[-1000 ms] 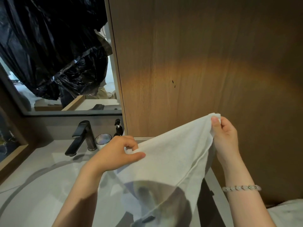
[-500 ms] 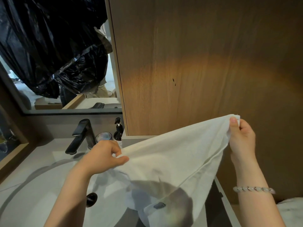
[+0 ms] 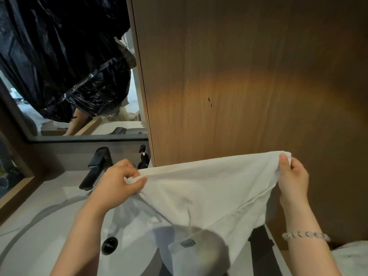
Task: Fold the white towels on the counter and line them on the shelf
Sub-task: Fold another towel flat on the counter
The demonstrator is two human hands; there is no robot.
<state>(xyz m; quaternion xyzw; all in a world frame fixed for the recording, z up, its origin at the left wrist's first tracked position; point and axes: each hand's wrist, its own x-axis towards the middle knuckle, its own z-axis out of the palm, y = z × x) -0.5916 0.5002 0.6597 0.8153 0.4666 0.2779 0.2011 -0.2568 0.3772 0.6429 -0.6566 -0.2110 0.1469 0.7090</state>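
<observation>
Your left hand (image 3: 117,182) has its fingers (image 3: 127,168) curled in with the thumb pressed against them, pinching one top corner of the white towel (image 3: 209,186). Your right hand (image 3: 292,176) pinches the other top corner, with the thumb on the near face and the fingers (image 3: 299,168) curled round behind the cloth. Between the two sets of fingers the top edge is stretched nearly taut, and its right end sits a little higher than its left.

Below your fingers the towel hangs loose. It narrows to a drooping end between your forearms, which carries a small grey label (image 3: 187,243). You cannot tell whether that end touches anything beneath it.

Under and to the left of your left fingers is the sink basin (image 3: 39,236), set in the pale table (image 3: 29,196). Its dark drain (image 3: 109,245) is just beside your left forearm. Just beyond your left fingers stand a black faucet (image 3: 95,168) and a dark soap dispenser (image 3: 143,158).

Beyond the stretched edge a wooden panel (image 3: 249,76) faces both hands. Above and left of your left fingers, black plastic sheeting (image 3: 59,56) partly covers a mirror (image 3: 131,112).

A beaded bracelet (image 3: 304,235) circles your wrist below the right fingers. Lower still, at the frame's corner, some more white cloth (image 3: 354,257) shows.
</observation>
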